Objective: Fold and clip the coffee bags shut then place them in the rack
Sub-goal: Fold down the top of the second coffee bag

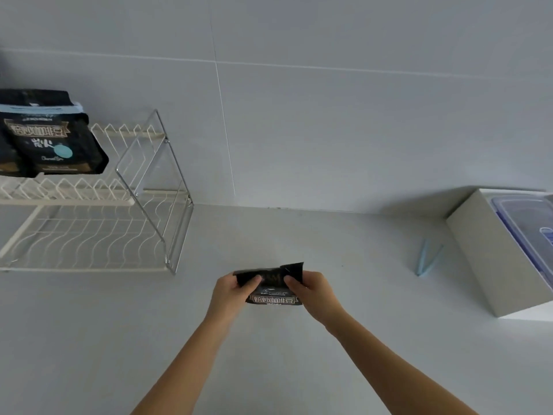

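Held bag: black foil coffee bag with gold lettering [270, 290], low in the centre over the pale grey desk [269, 360]; top strip bent over, 1 corner sticking up at the right; contact between base and desk cannot be told.
Left hand: [232, 290] gripping the bag's upper left corner, thumb pressed on the front face, fingers curled behind.
Right hand: [311, 290] pinching the bag's upper right part, thumb on the front, fingers wrapped behind.
Both hands: near each other, not touching, the bag's middle showing between them; bare forearms reaching up from the bottom edge.
Loose clip: long light blue plastic sealing clip [428, 259], lying on the desk to the right, spread in a narrow V, well apart from the hands, near the box.
Rack: white wire 2-tier rack with a chrome end frame [89, 232], far left on the desk, against the tiled wall.
Stored bag: second black coffee bag with matching lettering [51, 142], upright on the rack's upper tier at the left edge, a pale blue clip [45, 109] across its folded top.
Box: white rectangular box [484, 259] at the right edge, with a clear plastic lidded container [526, 223] at its top; in or on it cannot be told.
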A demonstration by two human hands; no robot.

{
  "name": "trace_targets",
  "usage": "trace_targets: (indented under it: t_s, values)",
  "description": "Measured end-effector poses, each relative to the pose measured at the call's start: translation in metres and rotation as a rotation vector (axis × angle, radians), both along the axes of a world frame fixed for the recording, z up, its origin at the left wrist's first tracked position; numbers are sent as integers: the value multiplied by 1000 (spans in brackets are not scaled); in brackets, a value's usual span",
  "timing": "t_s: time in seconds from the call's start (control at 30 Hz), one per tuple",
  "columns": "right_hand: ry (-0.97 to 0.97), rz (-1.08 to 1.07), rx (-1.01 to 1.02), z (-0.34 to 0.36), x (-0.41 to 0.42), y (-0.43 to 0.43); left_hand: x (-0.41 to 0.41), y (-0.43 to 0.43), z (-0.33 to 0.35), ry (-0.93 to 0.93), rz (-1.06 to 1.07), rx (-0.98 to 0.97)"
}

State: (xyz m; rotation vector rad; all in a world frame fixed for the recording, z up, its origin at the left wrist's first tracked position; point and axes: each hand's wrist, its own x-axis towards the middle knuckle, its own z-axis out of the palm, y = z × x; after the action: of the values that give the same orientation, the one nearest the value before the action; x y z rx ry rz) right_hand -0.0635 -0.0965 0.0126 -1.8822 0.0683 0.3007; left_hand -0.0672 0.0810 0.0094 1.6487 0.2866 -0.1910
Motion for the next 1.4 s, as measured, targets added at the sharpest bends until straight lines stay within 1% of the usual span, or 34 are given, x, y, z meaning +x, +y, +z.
trace_targets:
  t_s: [0.03,0.13,0.17,0.27,0.3,0.33,0.37,0.47,0.5,0.57,0.6,0.63,0.7,0.8,0.93,1.03,1.07,1.1,1.17,1.3,1.33,1.4]
  values:
    - [-18,-15,-21,1,0,-9,-2,-7,0,-31,-28,20]
    - [-156,-28,-42,10,5,-32,4,-21,7,-143,-71,4]
    - [-144,-7,-53,12,7,-38,6,-25,7,-148,-89,12]
    - [-34,34,-144,4,6,-55,0,-42,1,-206,-168,186]
    - [-35,38,-141,0,4,-61,-3,-46,-3,-241,-167,191]
    - [-50,36,-117,-2,3,-67,-5,-50,-4,-253,-154,157]
    - [-61,45,-100,-1,0,-71,-6,-51,-5,-242,-156,122]
    - [-5,112,-143,-7,-9,-78,-13,-54,-10,-118,-204,94]
    - [-28,96,-129,-8,-12,-78,-16,-54,-11,-130,-202,83]
    - [-133,36,-58,-3,-14,-72,-14,-52,-5,-214,-173,53]
    - [-147,27,-28,1,-14,-68,-11,-49,-4,-232,-151,34]
    - [-124,26,-19,2,-13,-66,-9,-48,-5,-213,-147,22]
    - [-44,22,-69,0,-11,-65,-11,-53,-6,-141,-144,7]
    - [-22,-65,-49,-5,-8,-77,-12,-62,-6,-114,-163,-45]
    - [20,-1,-46,-10,-10,-90,-3,-65,-11,-108,-120,31]
    - [7,-69,111,-14,-11,-94,-1,-72,-18,-110,-27,68]
    - [-10,-106,113,-14,-11,-95,0,-74,-19,-121,-1,79]
    - [-40,-132,95,-14,-10,-97,2,-76,-20,-138,19,93]
    - [-122,-110,-13,-16,-12,-100,5,-77,-22,-191,41,140]
    - [-300,114,-352,-20,-17,-108,9,-76,-25,-285,-23,219]
    - [-335,151,-407,-22,-17,-109,9,-75,-25,-294,-46,221]
    - [-364,168,-446,-26,-19,-111,9,-73,-25,-301,-82,221]
